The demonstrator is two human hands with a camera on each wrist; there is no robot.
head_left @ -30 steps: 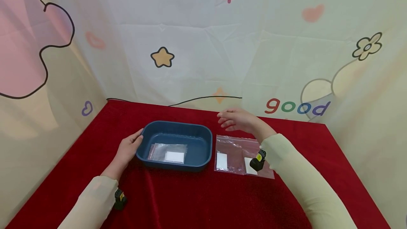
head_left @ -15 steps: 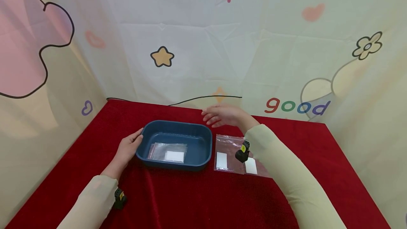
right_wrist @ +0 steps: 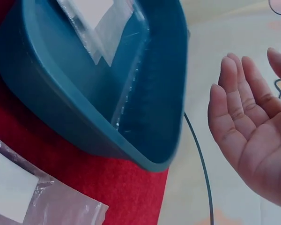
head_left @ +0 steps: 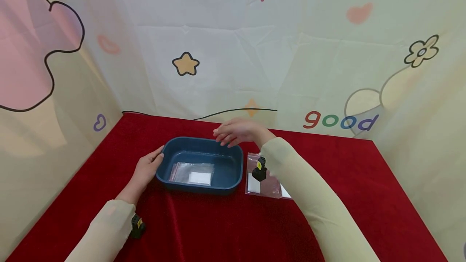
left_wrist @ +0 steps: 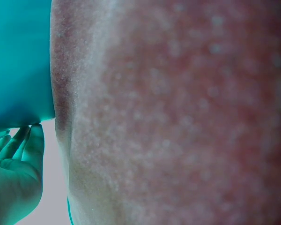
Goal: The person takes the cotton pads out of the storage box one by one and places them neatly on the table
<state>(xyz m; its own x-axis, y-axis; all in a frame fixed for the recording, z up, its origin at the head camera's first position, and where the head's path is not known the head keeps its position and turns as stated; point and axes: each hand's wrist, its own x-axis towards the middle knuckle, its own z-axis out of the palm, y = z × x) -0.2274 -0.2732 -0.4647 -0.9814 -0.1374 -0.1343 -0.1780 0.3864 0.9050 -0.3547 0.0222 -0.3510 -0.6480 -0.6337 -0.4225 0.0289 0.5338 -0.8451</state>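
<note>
A blue rectangular plastic basin (head_left: 204,189) stands on the red cloth. Inside it, towards the front left, lie clear zip bags (head_left: 182,170) with a white card (head_left: 200,178) showing in them. My left hand (head_left: 145,168) rests against the basin's left end; in the left wrist view its extended fingertips (left_wrist: 36,131) touch the outer wall. Over the basin's back right corner hovers my right hand (head_left: 236,130), holding nothing. Its fingers are loosely bent and the palm shows in the right wrist view.
Right of the basin, zip bags (head_left: 269,187) with white cards (head_left: 253,183) lie flat, partly covered by my right forearm. A patterned cloth backdrop (head_left: 233,72) hangs behind and at both sides of the red cloth (head_left: 204,225).
My right hand has moved left, from above the zip bags to over the basin's back right corner, its forearm now covering more of the bags. The left hand and basin have stayed put.
</note>
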